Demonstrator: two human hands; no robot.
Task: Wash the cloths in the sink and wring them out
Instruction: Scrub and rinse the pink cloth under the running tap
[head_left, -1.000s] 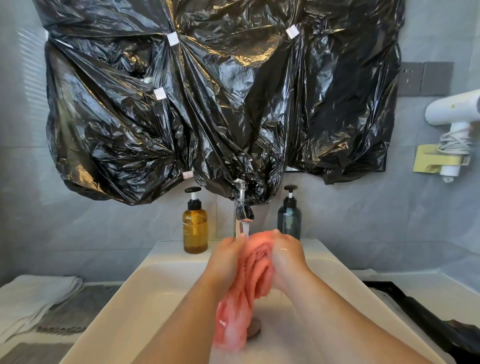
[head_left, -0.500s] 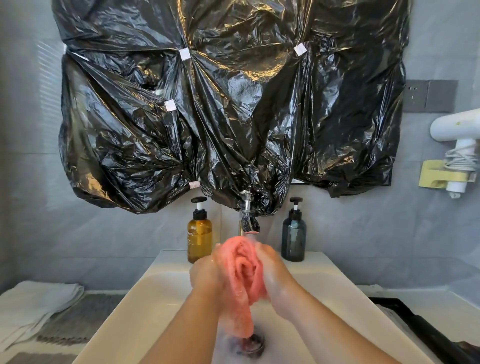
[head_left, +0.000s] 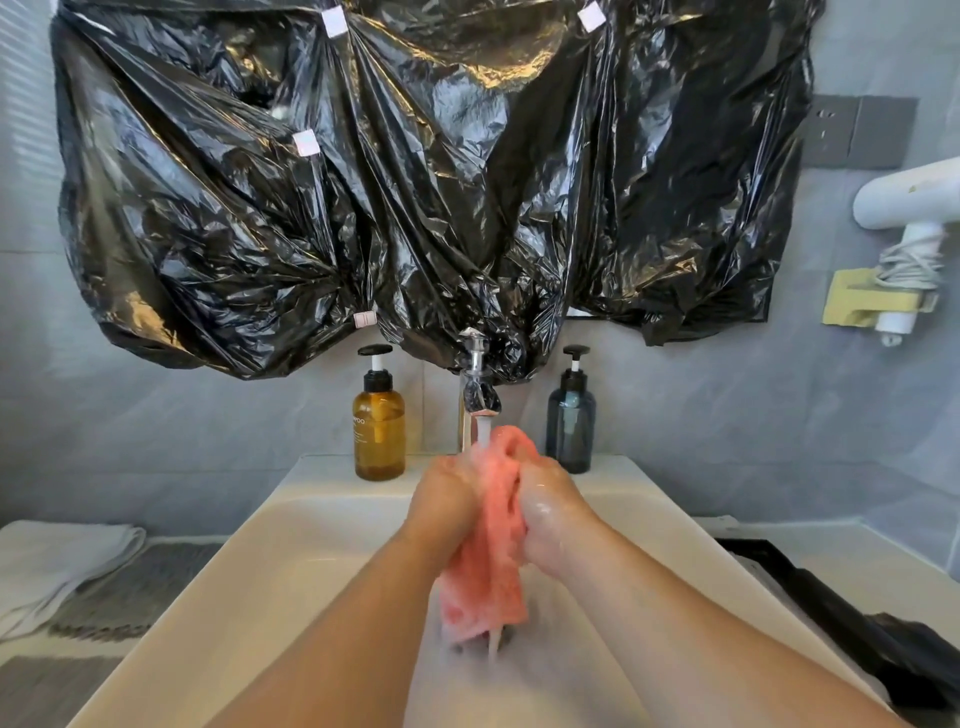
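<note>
Head view: the pink cloth (head_left: 493, 551) is bunched between the left hand (head_left: 447, 499) and right hand (head_left: 550, 514), over the sink (head_left: 291, 519) and under the running tap (head_left: 478, 384). Each grip is curled tight round its upper part, and the tail hangs toward the drain. Soaked and sudsy, it likely handles heavy, limp and slippery, so the thick bunched middle suits wringing. An amber bottle (head_left: 379, 431) and a dark bottle (head_left: 570, 426) flank the tap, near the knuckles. A folded white towel (head_left: 57, 556) lies on the tabletop (head_left: 26, 647).
</note>
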